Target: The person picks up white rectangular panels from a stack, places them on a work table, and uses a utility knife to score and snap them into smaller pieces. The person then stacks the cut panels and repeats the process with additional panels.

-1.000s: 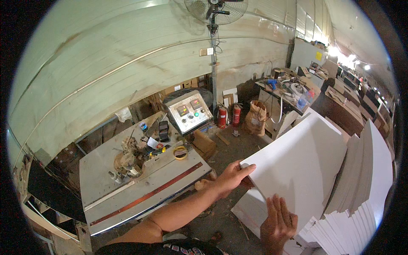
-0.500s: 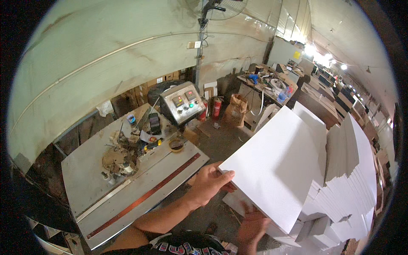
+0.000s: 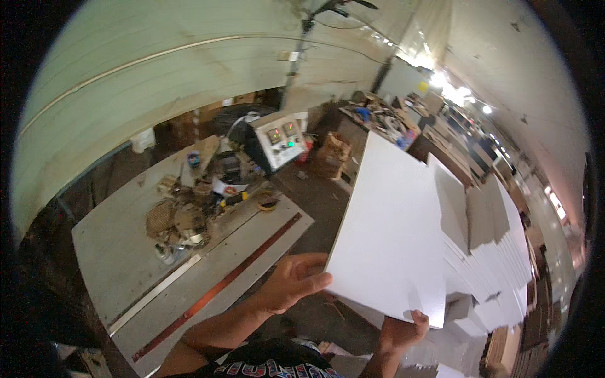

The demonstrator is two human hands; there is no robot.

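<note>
A flat white board [image 3: 387, 233] is held up in front of me, a little right of the middle. My left hand [image 3: 295, 280] grips its left edge near the lower corner, thumb on top and fingers underneath. At the near edge, toward the right corner, my right hand [image 3: 403, 331] clasps the board with the thumb over its face; the fingers below are hidden. Behind and to the right of it stand stacks of similar white boards [image 3: 488, 258], their edges fanned unevenly.
On the left is a grey worktable [image 3: 126, 233] with a reddish-brown strip [image 3: 220, 283] and a dusty machine head [image 3: 179, 220]. A control box [image 3: 280, 142] with lit displays stands beyond it. A paper sack [image 3: 331, 154] and a cluttered bench [image 3: 378, 116] are farther back.
My right hand has come up from below and now grips the board's near edge. The board has turned and shifted slightly left. My view has swung a little.
</note>
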